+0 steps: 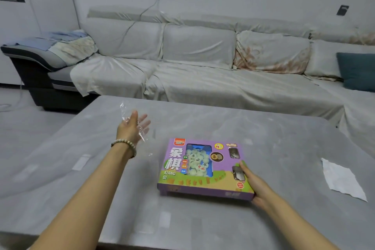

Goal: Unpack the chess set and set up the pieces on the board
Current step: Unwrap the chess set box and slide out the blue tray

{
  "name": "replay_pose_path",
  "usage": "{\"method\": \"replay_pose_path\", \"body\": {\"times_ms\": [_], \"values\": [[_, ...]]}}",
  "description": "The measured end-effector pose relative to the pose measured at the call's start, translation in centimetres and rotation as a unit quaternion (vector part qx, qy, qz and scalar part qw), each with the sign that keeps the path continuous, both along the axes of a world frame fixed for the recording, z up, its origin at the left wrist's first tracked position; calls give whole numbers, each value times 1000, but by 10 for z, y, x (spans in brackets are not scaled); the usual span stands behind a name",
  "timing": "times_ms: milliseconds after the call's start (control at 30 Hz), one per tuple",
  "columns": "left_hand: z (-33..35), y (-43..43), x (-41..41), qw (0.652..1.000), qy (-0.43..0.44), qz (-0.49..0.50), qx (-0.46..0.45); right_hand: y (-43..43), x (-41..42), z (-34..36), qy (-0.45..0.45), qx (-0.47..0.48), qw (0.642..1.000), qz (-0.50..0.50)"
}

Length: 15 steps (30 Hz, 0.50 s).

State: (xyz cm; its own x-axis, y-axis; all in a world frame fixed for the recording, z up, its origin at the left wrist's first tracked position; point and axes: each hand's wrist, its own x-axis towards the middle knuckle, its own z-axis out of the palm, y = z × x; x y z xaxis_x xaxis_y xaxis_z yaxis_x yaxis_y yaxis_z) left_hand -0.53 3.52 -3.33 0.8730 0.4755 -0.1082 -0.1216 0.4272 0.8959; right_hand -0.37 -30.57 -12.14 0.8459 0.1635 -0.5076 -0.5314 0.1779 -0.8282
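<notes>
A long sofa [203,63] draped in pale covers is seen along the far wall, with a teal cushion [358,71] at its right end and folded blue cloth [60,36] on its left arm. In front of it a grey table [203,219] fills the lower frame. The chess set box [205,168], purple with green and yellow print, lies flat on the table near its middle, closed; pale round pieces are visible through a clear window in its lid. A crumpled white sheet of paper [343,178] lies on the table, well apart to the right of the box. The right hand [255,180] is laid against the box's right edge, fingers curled over the top near the near-right corner, gripping it. The left hand [133,126] is raised above the table to the left of and beyond the box, open with fingers spread; a piece of clear plastic wrap [129,119] is seen at the fingers, whether pinched or loose cannot be told. A beaded bracelet [124,144] is worn on the left wrist.
</notes>
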Motion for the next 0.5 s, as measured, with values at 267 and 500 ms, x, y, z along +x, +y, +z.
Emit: {"method": "replay_pose_path", "body": {"times_ms": [267, 500], "values": [[66, -27, -1, 985, -132, -106, -24, 18, -9, 15, -25, -137, 987, 82], [63, -106, 11, 959, -64, -276, -7, -17, 6, 64, -88, -295, 945, 113]]}}
